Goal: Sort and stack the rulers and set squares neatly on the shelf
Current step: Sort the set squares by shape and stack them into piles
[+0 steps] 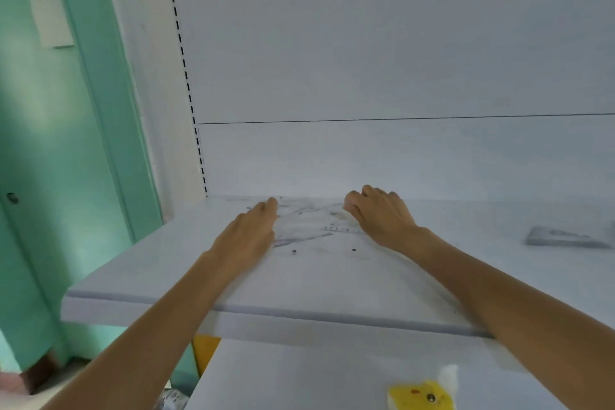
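Observation:
Several clear plastic rulers and set squares (311, 221) lie scattered and overlapping on the white shelf (299, 283), toward its back left. My left hand (251, 228) lies flat with straight fingers at the left edge of the pile, touching it. My right hand (379, 213) sits at the pile's right edge, fingers curled down onto the clear pieces; whether it pinches one cannot be seen. A separate stack of clear rulers (565, 237) lies at the far right of the shelf.
The shelf's white back panel (366, 60) rises behind the pile. A green door (50, 143) stands to the left. On the lower shelf lies a yellow packet (421, 396).

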{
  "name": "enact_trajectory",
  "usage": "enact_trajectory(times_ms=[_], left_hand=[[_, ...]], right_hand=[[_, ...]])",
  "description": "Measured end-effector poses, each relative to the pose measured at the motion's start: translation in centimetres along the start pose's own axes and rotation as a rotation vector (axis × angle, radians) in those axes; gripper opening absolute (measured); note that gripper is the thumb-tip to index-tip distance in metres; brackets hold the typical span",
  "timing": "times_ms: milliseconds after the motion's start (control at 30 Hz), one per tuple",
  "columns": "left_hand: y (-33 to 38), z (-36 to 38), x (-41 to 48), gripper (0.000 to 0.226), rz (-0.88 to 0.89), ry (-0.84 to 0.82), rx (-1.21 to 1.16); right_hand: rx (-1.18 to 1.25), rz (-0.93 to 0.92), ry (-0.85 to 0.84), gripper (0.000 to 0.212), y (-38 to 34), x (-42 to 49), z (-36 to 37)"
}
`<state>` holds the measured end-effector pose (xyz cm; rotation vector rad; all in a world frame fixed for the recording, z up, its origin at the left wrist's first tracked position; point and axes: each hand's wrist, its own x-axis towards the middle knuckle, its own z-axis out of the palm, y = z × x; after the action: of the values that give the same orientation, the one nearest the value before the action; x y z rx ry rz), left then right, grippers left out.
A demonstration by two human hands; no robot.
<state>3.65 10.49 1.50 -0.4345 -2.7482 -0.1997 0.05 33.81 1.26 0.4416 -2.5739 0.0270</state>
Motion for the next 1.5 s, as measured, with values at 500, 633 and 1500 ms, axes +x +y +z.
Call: enact_trajectory(times_ms=[500, 633, 1500], left_hand=[[13.1, 3.0, 7.3, 0.058, 0.117, -0.008, -0.381], [20.2, 3.6, 9.0, 0.015, 0.195, -0.078, -0.544], [53.0, 8.5, 13.0, 0.011, 0.338, -0.068, -0.655]], right_hand=[[-0.046, 0.333, 0.167, 0.040, 15.1, -10.4, -6.0], [-0.023, 0.411, 0.239, 0.037, 21.6, -14.5, -8.0], [0.016, 0.423, 0.103, 0.033, 54.8, -31.5, -14.5]])
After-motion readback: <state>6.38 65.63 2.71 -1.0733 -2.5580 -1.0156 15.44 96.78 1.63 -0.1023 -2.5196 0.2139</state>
